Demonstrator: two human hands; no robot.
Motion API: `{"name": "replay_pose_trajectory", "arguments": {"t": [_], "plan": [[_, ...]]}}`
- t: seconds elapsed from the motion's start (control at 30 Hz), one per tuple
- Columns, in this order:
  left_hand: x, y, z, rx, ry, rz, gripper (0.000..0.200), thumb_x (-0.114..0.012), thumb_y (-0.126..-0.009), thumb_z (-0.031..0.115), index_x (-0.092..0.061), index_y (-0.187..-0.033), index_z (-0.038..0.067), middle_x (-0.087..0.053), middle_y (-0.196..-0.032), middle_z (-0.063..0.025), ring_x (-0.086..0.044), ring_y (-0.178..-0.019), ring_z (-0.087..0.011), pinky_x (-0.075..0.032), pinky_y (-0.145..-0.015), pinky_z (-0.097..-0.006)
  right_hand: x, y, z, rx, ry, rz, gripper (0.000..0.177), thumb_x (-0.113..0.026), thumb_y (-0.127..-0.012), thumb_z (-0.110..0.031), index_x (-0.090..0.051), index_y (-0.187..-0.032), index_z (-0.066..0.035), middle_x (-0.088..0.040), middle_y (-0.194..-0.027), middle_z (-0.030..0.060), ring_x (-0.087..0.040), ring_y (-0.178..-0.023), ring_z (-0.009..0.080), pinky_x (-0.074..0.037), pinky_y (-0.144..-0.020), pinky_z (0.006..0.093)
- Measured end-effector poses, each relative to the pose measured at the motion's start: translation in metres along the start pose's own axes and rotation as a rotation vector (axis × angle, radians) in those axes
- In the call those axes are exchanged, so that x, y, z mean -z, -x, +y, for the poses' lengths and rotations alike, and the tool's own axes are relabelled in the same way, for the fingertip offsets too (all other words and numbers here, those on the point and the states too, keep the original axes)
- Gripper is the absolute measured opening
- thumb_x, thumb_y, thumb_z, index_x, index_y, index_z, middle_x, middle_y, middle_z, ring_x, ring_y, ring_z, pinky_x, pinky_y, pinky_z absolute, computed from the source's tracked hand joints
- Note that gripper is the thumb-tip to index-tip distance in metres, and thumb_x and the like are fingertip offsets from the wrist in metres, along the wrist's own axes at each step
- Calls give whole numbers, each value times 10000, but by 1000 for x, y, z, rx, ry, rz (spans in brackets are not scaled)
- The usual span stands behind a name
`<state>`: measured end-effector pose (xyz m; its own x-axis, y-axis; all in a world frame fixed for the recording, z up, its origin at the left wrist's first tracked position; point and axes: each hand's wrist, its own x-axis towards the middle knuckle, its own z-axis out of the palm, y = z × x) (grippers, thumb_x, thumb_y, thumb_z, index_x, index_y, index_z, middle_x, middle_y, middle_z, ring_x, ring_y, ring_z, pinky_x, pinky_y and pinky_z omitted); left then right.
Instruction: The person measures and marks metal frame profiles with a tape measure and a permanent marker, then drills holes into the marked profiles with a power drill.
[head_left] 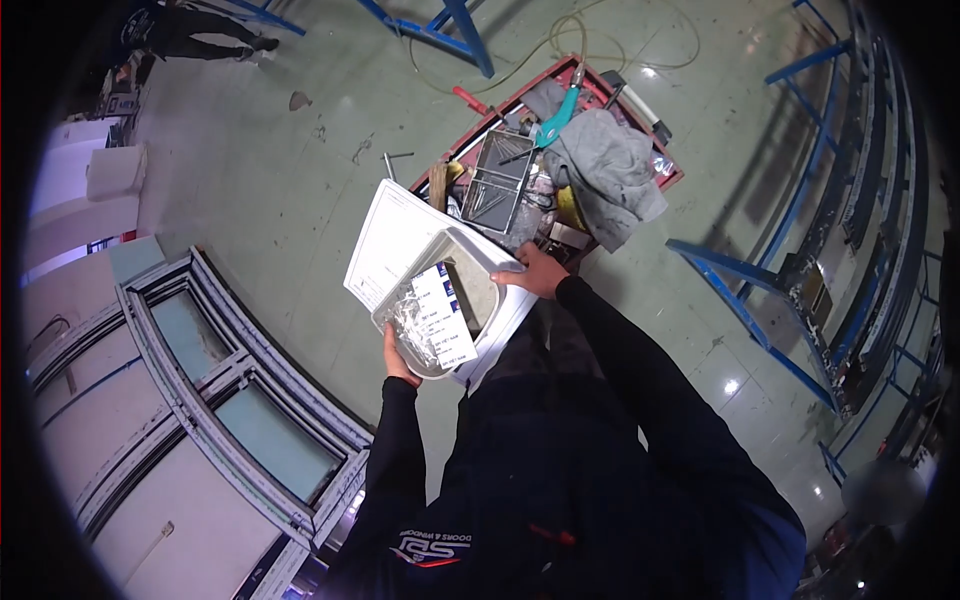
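In front of my body is a white plastic container (510, 318) with a grey-beige inside. My right hand (537, 272) is closed on its right rim, thumb over the edge. My left hand (397, 360) is curled round the lower left side of a clear plastic tray (432, 374), its fingers partly hidden beneath. Small whitish pieces (408, 325), too small to name, lie in the tray. A white sheet or card with blue printed labels (447, 320) stands at a slant beside them. A white printed panel (390, 240), possibly a lid or paper, extends behind the container.
A red cart (520, 95) ahead carries a divided metal box (497, 180), a grey cloth (605, 165) and a teal air gun (558, 118) with a hose. Window frames (240, 370) lie at left, blue metal racks (760, 300) at right. Another person's legs (210, 35) show at upper left.
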<state>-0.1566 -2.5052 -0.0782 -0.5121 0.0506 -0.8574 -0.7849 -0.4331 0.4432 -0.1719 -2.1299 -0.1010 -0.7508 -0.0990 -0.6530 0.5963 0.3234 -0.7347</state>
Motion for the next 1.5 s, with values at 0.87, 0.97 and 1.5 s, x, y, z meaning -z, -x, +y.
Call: {"name": "replay_pose_trajectory", "arguments": {"t": [0.87, 0.97, 1.5], "plan": [[25, 9, -29, -113, -8, 26, 732, -624, -971, 497, -380, -1495, 47, -538, -1424, -169, -551, -1290, -316, -473, -1058, -503, -32, 7, -2, 316, -74, 149, 510, -784, -719, -298, -642, -1143, -52, -689, -1071, 220, -665, -1067, 358, -513, -932, 426], [14, -15, -45, -130, 17, 19, 837, -652, -946, 519, -320, -1494, -19, -510, -1433, -207, -549, -1285, -333, -467, -1060, -508, -18, -6, 8, 253, 28, 213, 520, -792, -746, -339, -654, -1146, -37, -685, -1107, 219, -655, -1092, 357, -508, -950, 423], [8, -19, -67, -323, -200, 207, 1207, -682, -841, 683, -63, -1577, -47, -342, -1556, -263, -413, -1399, -347, -336, -1149, -423, -8, 110, 113, 20, 153, 807, 335, -772, -834, -280, -660, -902, 29, -681, -801, 173, -662, -770, 285, -523, -757, 415]]}}
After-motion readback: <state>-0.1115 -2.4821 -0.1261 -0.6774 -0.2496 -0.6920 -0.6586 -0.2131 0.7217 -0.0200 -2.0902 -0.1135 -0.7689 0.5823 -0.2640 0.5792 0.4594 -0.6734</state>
